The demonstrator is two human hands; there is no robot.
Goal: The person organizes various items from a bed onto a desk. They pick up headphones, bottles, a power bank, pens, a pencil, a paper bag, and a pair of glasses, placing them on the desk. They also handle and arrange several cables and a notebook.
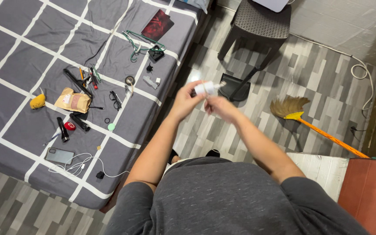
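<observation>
A small white plug-like object (206, 88), blurred, sits above the floor just off the bed's (5, 48) right edge. The left hand (187, 101) is closed around its body while the right hand (221, 107) pinches its near end. A steady left-hand hold would likely help the right fingers work precisely.

Floor (327, 74): grey and white plank-pattern tiles. Bed (18, 48) at left, grey cover with a white grid. Dark wicker chair (260, 21) at top, black dustpan (236, 87) below it. Orange-handled broom (301, 115) lies right. White cable (364, 72) along wall.
</observation>
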